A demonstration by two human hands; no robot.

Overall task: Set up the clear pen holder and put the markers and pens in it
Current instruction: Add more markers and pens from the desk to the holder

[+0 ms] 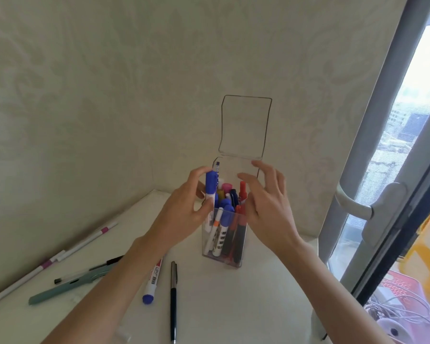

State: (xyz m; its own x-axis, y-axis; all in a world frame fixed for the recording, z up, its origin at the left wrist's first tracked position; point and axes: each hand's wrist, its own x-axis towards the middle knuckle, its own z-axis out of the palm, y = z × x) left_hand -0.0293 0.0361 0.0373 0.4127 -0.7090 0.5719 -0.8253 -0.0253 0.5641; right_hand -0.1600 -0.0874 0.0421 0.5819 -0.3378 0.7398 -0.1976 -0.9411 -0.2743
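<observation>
Tabletop (233,301), white, set in a corner against a pale patterned wall, window frame (372,170) on my right. Clear pen holder (233,259) stands upright near the middle of the tabletop, its lid (243,125) flipped up and back toward the wall. It is packed with markers and pens (227,207), blue, red, pink and yellow caps sticking out of the top.

My left hand (184,209) is clamped on a blue-capped marker (211,187), held upright at the holder's left rim, cap up; lower end hidden by my fingers. My right hand (263,204) hovers at the holder's right side, fingers spread apart, gripping nothing; cannot tell if it touches the wall.

Loose on the tabletop, left of the holder: two white pens with pink bands (60,256) along the wall, a teal pen (67,286), a thin black pen (90,271) beside it, a white marker with blue cap (152,284) partly under my left forearm, and a black pen (173,299) just right of it.
</observation>
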